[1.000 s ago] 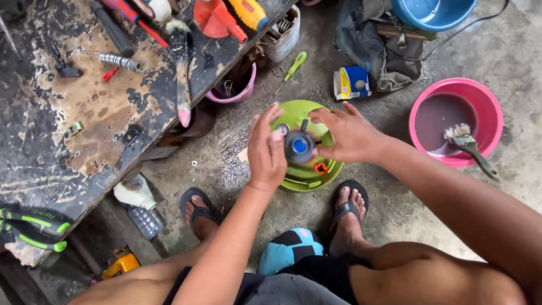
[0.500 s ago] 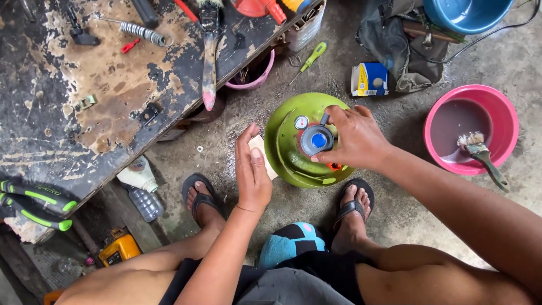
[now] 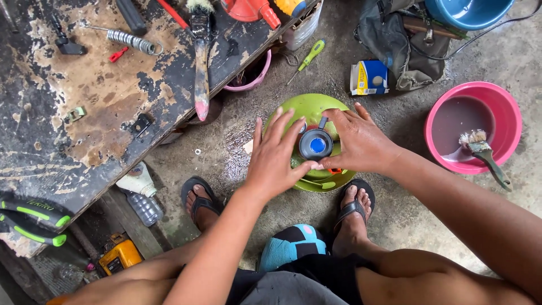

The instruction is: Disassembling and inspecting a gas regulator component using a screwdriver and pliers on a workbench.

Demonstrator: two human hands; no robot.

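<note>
A green gas cylinder [image 3: 307, 107] stands on the concrete floor between my feet. On its top sits a grey regulator with a blue knob [image 3: 316, 144]. My left hand [image 3: 276, 155] rests against the regulator's left side, fingers spread, thumb at its lower edge. My right hand [image 3: 358, 141] covers the regulator's right side, its fingers on the body. Both hands touch the regulator together.
A worn dark workbench [image 3: 84, 113] at left carries a paintbrush [image 3: 200, 56], a spring and small tools. A pink basin [image 3: 474, 127] with a brush stands at right, a blue basin [image 3: 468, 11] above it. A green screwdriver [image 3: 306, 59] and a small box [image 3: 368, 77] lie on the floor.
My left hand moved right from beside the cylinder onto the regulator. The view shifted slightly; the right hand stays on the regulator.
</note>
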